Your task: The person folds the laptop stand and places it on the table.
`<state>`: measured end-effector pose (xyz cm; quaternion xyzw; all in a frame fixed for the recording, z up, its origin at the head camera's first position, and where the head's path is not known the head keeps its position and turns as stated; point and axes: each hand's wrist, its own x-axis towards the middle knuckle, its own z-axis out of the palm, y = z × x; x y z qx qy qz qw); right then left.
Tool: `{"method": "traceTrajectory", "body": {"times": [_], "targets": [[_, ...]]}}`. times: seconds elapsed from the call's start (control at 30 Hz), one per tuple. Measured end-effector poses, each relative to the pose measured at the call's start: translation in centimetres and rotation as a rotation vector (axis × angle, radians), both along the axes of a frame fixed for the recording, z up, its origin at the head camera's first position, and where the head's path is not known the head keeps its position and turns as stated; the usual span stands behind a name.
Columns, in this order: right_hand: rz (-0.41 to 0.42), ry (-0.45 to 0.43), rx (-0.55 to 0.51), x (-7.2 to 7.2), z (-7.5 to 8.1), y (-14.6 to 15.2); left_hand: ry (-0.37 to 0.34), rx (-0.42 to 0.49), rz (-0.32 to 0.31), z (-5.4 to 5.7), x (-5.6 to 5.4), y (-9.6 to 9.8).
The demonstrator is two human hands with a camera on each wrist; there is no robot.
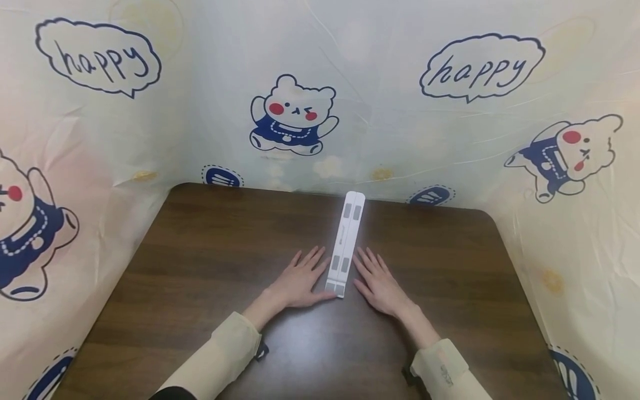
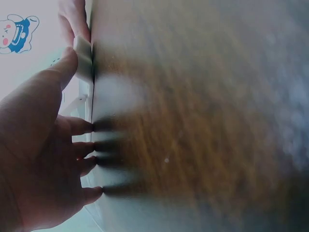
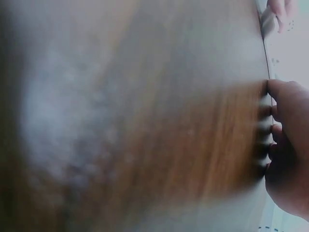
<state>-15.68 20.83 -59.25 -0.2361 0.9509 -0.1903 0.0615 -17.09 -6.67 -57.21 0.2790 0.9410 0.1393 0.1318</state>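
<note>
A white folded laptop stand [image 1: 347,239] with grey rubber pads lies lengthwise on the brown table, tilted slightly to the right at its far end. To its left, my left hand [image 1: 299,282] rests on the tabletop with fingers spread and straight. The thumb of that hand reaches the stand's near end, and the left wrist view shows its tip right at the stand's edge [image 2: 84,58]. My right hand [image 1: 381,284] lies palm down on the other side, fingers extended, fingertips close beside the stand. Neither hand grips anything.
The dark wooden table [image 1: 200,239] has rounded far corners. Pale curtain-like sheets [image 1: 390,128] printed with cartoon bears and the word "happy" hang close behind it and along both sides. Beige sleeves [image 1: 225,344] cover both forearms, with a dark strap at each wrist.
</note>
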Motion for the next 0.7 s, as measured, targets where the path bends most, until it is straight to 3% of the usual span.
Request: {"method": "traceTrajectory", "body": {"times": [0.27,0.7], "targets": [[-0.004,-0.047,0.023,-0.34,0.17,0.26,-0.014,0.020,0.042,0.10,0.05,0.10],[-0.010,-0.052,0.025,-0.29,0.02,0.45,-0.039,0.054,0.015,0.34,-0.04,0.05]]}}
